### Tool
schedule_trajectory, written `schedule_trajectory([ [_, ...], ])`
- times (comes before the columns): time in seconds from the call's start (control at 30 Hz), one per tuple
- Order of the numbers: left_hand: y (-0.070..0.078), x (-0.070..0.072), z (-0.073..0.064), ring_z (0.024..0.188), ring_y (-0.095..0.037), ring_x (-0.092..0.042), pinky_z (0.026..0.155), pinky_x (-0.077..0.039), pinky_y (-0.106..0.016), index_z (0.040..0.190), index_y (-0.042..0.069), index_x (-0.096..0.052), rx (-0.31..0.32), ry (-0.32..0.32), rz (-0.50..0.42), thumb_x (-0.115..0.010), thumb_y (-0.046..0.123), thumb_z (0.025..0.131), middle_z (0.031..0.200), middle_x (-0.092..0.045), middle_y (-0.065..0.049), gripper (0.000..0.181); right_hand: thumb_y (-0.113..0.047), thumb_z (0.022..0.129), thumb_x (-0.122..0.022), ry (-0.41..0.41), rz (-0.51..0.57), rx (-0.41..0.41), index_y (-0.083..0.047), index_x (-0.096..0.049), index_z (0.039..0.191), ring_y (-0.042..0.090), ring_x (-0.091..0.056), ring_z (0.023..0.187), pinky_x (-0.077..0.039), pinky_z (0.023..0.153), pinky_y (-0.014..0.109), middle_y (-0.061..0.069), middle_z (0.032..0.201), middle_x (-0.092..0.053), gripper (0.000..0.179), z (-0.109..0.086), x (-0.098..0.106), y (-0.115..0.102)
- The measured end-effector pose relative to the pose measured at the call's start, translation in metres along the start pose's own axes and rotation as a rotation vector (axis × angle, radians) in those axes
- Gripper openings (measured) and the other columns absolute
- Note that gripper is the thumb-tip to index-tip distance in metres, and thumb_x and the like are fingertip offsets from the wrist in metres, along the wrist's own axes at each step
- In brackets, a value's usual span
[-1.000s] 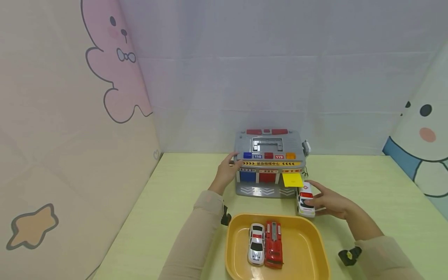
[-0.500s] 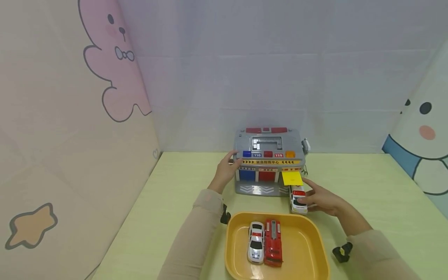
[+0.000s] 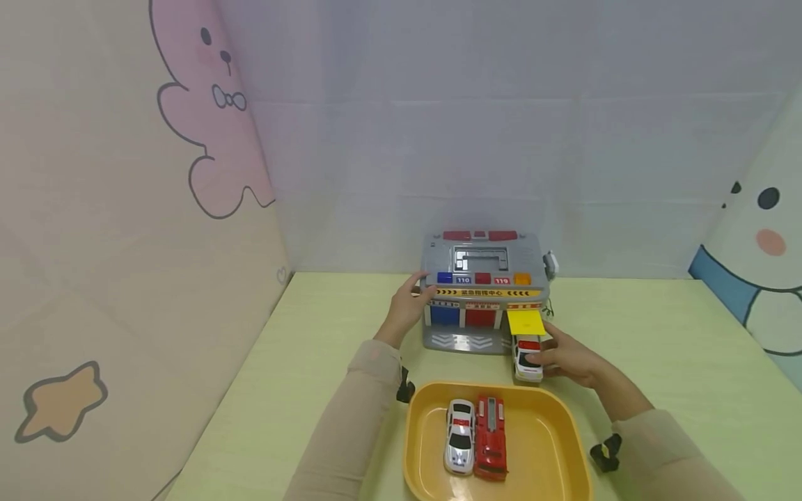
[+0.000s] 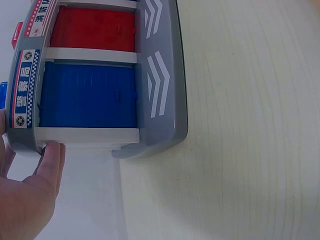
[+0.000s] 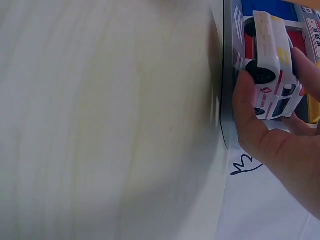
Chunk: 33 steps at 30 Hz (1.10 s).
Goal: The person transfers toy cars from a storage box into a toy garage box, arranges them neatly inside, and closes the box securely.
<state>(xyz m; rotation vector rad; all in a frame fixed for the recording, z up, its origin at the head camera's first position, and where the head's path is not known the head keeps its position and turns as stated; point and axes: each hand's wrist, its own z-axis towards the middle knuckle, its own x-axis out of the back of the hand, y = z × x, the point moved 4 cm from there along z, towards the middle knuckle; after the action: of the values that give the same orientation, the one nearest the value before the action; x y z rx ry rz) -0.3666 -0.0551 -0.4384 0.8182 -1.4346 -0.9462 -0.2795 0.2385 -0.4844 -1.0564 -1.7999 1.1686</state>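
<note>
– By the right bay of the station (image 3: 482,293), how does the right hand (image 3: 571,359) stand?
– Clamped on the ambulance (image 3: 528,364), with thumb and fingers on opposite sides of it
– Where exactly is that ambulance?
– At the mouth of the bay: its rear is hidden under the raised yellow flap (image 3: 525,322), and its front sticks out toward the tray (image 3: 544,445)
– And the left hand (image 3: 404,312)?
– It grips the left edge of the station's roof, some of its fingers touching the side wall just below
– What is next to the flap?
– To its left comes the red door (image 3: 480,318), then the blue door (image 3: 445,316), both down
– And nearer the person?
– The tray, on the table (image 3: 319,348) in front of the station. Toward its left side are the police car (image 3: 460,438) and, just to the right of that, the fire truck (image 3: 491,440), lengthwise and side by side
</note>
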Motion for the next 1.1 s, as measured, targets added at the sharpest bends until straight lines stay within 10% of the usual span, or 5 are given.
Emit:
schedule_trajectory([
  [0.7,-0.0015,-0.0007,0.0013,0.109,-0.028,-0.058,0.090,-0.050,-0.044,0.143,0.026,-0.048,0.008,0.005,0.000,-0.057,0.038,0.099,0.127,-0.057,-0.014,0.046,-0.013,0.096,-0.064,0.143,-0.034,0.041,0.009,-0.012,0.150,0.032,-0.058,0.103,-0.053,0.086,0.046,0.037,0.129,-0.043,0.078,0.0030,-0.0014,0.0002],
  [1.1,-0.0024,-0.0014,0.0024,0.109,-0.027,-0.058,0.090,-0.050,-0.044,0.143,0.026,-0.048,0.012,0.000,-0.006,-0.057,0.037,0.099,0.126,-0.057,-0.013,0.047,-0.024,0.096,-0.064,0.251,-0.036,-0.018,0.015,-0.016,0.141,0.021,-0.062,0.070,-0.058,0.065,0.033,0.023,0.106,-0.058,0.077,0.0043,0.0030,0.0063],
])
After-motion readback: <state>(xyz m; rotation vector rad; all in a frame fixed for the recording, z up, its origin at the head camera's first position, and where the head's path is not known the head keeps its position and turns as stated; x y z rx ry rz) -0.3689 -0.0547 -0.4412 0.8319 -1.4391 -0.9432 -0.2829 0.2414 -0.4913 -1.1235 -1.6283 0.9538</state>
